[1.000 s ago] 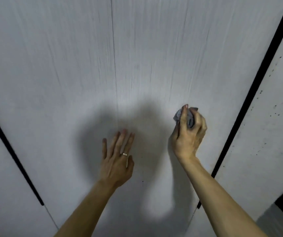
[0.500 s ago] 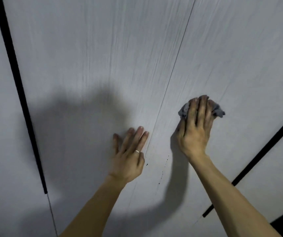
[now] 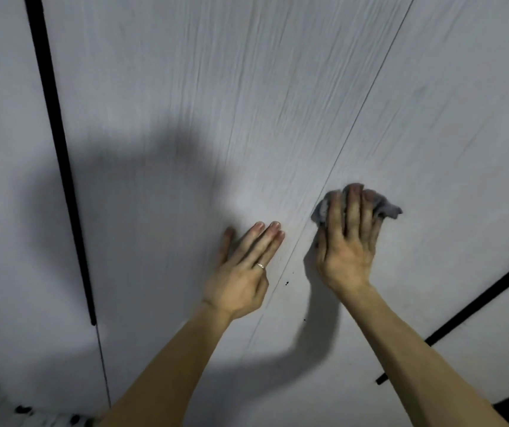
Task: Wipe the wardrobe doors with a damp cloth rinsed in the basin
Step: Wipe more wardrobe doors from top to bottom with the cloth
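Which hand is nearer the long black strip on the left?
Left. The left hand lies flat right of the black strip; the right hand, pressing the grey cloth, is farther right, past the door seam.

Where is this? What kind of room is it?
Probably indoors, close up against a wardrobe, maybe in a bedroom. Tall pale wood-grain doors meet at a thin seam, with long black strips beside them.
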{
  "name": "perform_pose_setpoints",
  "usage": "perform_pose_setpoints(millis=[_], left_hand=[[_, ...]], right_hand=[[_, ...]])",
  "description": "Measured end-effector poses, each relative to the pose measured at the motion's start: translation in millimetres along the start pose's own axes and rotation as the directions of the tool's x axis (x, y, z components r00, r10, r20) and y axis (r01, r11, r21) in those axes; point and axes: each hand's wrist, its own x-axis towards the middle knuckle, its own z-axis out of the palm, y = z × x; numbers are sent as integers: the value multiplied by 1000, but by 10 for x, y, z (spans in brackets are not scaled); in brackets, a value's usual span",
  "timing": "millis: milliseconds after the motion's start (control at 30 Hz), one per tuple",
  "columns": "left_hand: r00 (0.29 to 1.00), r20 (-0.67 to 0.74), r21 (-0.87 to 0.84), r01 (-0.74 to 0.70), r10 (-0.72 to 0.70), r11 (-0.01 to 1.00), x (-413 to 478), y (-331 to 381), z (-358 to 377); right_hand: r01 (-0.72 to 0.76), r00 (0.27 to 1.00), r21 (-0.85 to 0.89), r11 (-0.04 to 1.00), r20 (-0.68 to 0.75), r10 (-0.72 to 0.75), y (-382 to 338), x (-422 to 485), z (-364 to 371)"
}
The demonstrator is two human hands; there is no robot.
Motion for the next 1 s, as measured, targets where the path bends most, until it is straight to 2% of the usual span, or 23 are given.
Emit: perform_pose_setpoints(millis=[33, 100, 133, 167, 200, 233, 300, 333, 400, 433, 467, 500, 567, 600, 633, 667, 733, 767, 833, 867, 933, 1000], left_hand=[[1000, -5, -11, 4, -4, 1000, 11, -2, 2], [1000, 1, -15, -4, 4, 1000, 10, -6, 0], [1000, -4, -17, -8, 8, 1000, 2, -7, -9], [1000, -13, -14, -13, 13, 1000, 6, -24, -27], [1000, -16, -9, -17, 17, 1000, 11, -33, -45], [1000, -25, -4, -14, 14, 1000, 22, -46, -54], [999, -50, -5, 6, -6, 1000, 17, -16, -24], [998, -59, -10, 23, -23, 1000, 18, 19, 2], [996, -78, -5, 37, -37, 999, 22, 66, 64], [996, -88, 4, 33, -32, 999, 20, 72, 80], [995, -97, 13, 28, -26, 1000, 22, 73, 76], [995, -102, 18, 22, -20, 1000, 29, 52, 71], [996, -85, 24, 7, -5, 1000, 24, 35, 12], [998, -69, 29, -2, 4, 1000, 11, 30, -17], [998, -52, 38, -16, 18, 999, 11, 1, -67], [999, -27, 42, -30, 31, 999, 9, -25, -93], [999, 13, 43, -46, 45, 998, 6, -74, -119], [999, 22, 43, -40, 39, 998, 2, -71, -130], [999, 44, 25, -20, 19, 999, 9, -35, -185], [998, 54, 6, -17, 17, 1000, 7, -25, -214], [997, 66, -4, -29, 29, 1000, -6, -45, -262], [994, 107, 26, -11, 9, 1000, -75, -103, -323]], right_hand=[[114, 988, -19, 993, 110, -111, -35, -324, 55], [385, 879, -32, 922, 316, -356, 21, -905, 51], [477, 826, -25, 879, 355, -438, 116, -1023, 12], [519, 802, -22, 855, 359, -478, 211, -961, -35], [506, 818, -18, 863, 327, -473, 284, -805, -84], [442, 866, -19, 897, 270, -421, 329, -572, -136], [200, 971, -48, 979, 144, -192, 417, -32, -247], [81, 995, -55, 995, 65, -77, 454, 161, -246], [-107, 994, -18, 994, -34, 106, 371, 192, -155], [-112, 994, -20, 994, -9, 112, 281, 31, -86], [-32, 998, -25, 999, 59, 34, 181, -203, -15], [138, 980, -28, 990, 150, -132, 91, -459, 38], [504, 827, -22, 863, 301, -475, 100, -788, 37], [589, 773, -15, 808, 305, -557, 161, -757, -2], [596, 774, -13, 803, 275, -570, 179, -605, -56], [553, 815, -16, 833, 221, -536, 174, -419, -96], [329, 940, -13, 944, 99, -326, 140, 33, -155], [201, 978, -4, 980, 55, -201, 116, 209, -165], [51, 999, 15, 999, -8, -50, -1, 305, -118], [64, 998, 16, 998, 0, -64, -61, 196, -69], [264, 957, 5, 965, 122, -262, -119, -198, 5], [503, 836, 0, 864, 254, -486, 10, -431, -29]])
